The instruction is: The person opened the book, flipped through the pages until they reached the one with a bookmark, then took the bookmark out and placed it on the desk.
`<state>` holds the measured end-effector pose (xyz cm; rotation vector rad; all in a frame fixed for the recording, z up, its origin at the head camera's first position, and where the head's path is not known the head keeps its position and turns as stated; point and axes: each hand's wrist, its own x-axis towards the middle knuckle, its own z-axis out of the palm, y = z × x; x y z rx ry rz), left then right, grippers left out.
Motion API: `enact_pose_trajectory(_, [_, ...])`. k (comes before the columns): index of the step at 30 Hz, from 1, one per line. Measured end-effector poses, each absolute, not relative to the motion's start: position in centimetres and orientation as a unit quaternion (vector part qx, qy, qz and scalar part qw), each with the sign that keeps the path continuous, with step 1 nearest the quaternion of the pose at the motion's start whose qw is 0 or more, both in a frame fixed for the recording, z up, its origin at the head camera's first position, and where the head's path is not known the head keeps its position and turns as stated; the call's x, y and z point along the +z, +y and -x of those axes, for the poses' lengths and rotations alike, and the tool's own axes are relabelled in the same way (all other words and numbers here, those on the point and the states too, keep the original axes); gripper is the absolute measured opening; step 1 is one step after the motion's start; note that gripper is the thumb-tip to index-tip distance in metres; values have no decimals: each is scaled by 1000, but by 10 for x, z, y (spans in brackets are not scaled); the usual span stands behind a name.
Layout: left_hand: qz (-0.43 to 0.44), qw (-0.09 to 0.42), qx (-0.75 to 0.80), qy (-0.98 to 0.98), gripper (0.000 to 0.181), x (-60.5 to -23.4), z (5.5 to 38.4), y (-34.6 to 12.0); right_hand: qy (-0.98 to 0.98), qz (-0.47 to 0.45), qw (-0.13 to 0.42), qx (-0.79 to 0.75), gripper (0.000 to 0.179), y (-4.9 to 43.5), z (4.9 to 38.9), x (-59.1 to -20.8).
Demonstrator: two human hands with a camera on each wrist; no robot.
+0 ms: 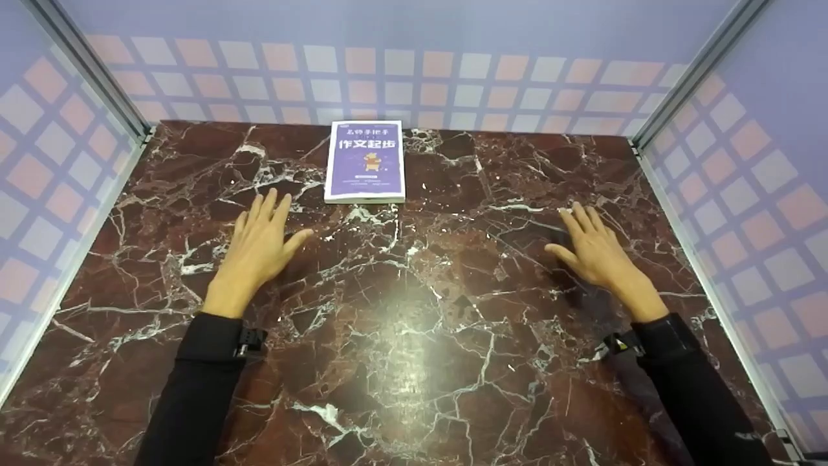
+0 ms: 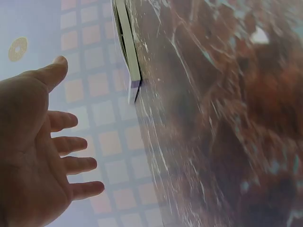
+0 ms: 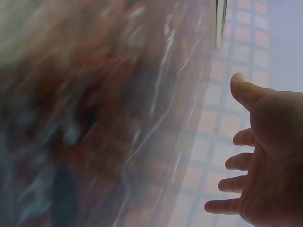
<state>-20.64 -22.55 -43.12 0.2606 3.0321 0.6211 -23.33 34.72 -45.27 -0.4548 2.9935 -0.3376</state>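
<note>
Holds nothing in left hand (image 1: 254, 249) or right hand (image 1: 596, 254), with fingers (image 1: 267, 206) nearly straight and apart above the desk (image 1: 362, 304). Has the purple book (image 1: 366, 165) lying flat between, nearer the left fingers, cover up, presumably for legibility.

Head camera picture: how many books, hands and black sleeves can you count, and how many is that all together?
Book: 1
Hands: 2
Black sleeves: 2
Total: 5
</note>
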Motion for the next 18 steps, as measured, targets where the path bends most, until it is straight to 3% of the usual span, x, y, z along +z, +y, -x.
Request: enact_pose_trajectory(18, [-81, -70, 191, 976, 63, -438, 240, -203, 967, 220, 45, -118, 78, 255, 261, -440])
